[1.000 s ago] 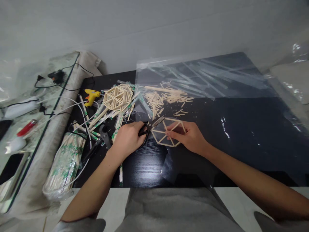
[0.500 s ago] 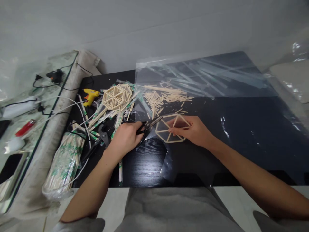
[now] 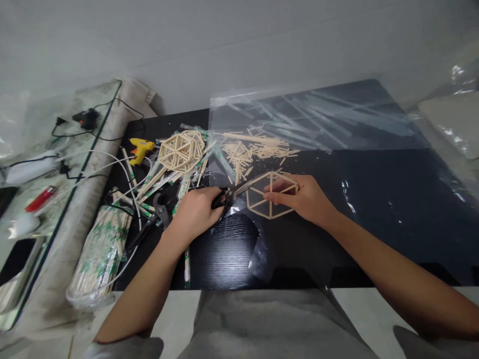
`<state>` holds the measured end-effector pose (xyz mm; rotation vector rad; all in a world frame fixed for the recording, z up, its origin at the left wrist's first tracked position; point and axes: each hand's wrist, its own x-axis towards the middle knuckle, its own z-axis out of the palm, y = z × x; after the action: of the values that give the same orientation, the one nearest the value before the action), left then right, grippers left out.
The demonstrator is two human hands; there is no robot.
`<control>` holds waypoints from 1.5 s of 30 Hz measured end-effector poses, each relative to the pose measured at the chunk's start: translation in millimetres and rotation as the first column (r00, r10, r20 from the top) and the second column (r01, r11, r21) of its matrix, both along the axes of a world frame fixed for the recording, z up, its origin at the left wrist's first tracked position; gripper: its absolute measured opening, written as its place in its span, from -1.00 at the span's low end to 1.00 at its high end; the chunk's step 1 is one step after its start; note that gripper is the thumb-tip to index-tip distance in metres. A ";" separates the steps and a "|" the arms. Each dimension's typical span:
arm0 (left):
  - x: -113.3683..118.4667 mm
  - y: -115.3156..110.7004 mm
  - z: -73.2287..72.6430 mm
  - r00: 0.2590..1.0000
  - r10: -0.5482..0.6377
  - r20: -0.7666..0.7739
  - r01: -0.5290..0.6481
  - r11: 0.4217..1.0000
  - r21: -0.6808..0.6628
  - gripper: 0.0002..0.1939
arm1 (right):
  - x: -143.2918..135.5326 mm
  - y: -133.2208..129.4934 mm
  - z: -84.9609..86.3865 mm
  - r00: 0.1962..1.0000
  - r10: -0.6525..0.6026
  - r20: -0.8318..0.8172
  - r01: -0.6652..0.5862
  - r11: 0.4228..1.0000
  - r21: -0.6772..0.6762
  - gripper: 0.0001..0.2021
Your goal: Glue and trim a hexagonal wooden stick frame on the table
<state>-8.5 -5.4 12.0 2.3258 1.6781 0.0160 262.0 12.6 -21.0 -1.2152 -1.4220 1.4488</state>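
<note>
My left hand (image 3: 200, 207) is closed around the black handles of a pair of scissors (image 3: 239, 187), whose blades point right. The blade tips reach the upper left edge of a hexagonal frame of pale wooden sticks (image 3: 270, 209) with spokes meeting at its middle. My right hand (image 3: 297, 197) pinches this frame near its centre, thumb in front. Clear film appears to span the frame. Beyond the hands lies a pile of cut wooden sticks (image 3: 239, 157), and to its left a stack of similar stick frames (image 3: 181, 149).
A yellow glue gun (image 3: 140, 149) lies at the back left. Black-handled pliers (image 3: 160, 212) rest beside my left wrist, near a bag of wrapped chopsticks (image 3: 99, 249). A clear plastic sheet (image 3: 318, 117) covers the table's back right. White cables (image 3: 129, 172) cross the left side.
The stick frame has turned in my right hand and shifted slightly right. The scissors and my left hand stay almost in place.
</note>
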 end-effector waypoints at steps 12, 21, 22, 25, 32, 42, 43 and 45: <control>0.8 -0.7 -0.1 1.000 -0.001 -0.027 0.001 1.000 -0.011 -0.91 | -0.6 0.5 -1.0 1.000 -0.008 -0.016 0.008 1.000 -0.024 -0.69; 0.0 -0.9 -0.4 0.999 -0.004 -0.052 0.003 1.000 -0.011 -0.87 | -3.4 -1.6 -0.2 0.998 -0.070 -0.007 0.070 0.997 0.027 -0.65; 0.0 -0.9 0.0 0.999 -0.006 -0.051 0.005 1.000 -0.019 -0.87 | -3.7 -1.7 0.4 0.997 -0.073 -0.002 0.073 0.997 0.030 -0.66; 0.3 -0.9 1.0 0.999 -0.009 -0.048 0.008 0.999 -0.033 -0.88 | -4.1 -1.9 1.1 0.997 -0.082 -0.002 0.082 0.996 0.034 -0.67; 2.5 -2.6 -2.9 1.000 -0.017 -0.021 0.017 1.000 -0.004 -0.91 | -6.6 -4.9 -2.5 0.999 -0.030 -0.029 0.031 1.000 0.008 -0.68; 2.7 -3.5 -0.4 0.999 -0.003 -0.034 0.002 1.000 -0.027 -0.86 | -8.0 -6.3 -3.2 0.999 -0.042 -0.031 0.043 0.999 0.017 -0.67; 2.9 -3.7 0.0 1.000 0.001 -0.026 -0.002 1.000 -0.028 -0.86 | -8.4 -6.6 -3.3 0.999 -0.041 -0.028 0.042 0.999 0.019 -0.67; 3.6 -4.0 0.2 1.000 0.006 -0.003 -0.007 1.000 -0.027 -0.87 | -9.6 -7.7 -4.0 0.999 -0.037 -0.024 0.038 0.999 0.019 -0.67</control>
<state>-4.8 -9.4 12.2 2.3017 1.6767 -0.0083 252.5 5.0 -25.0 -1.2027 -1.3870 1.4164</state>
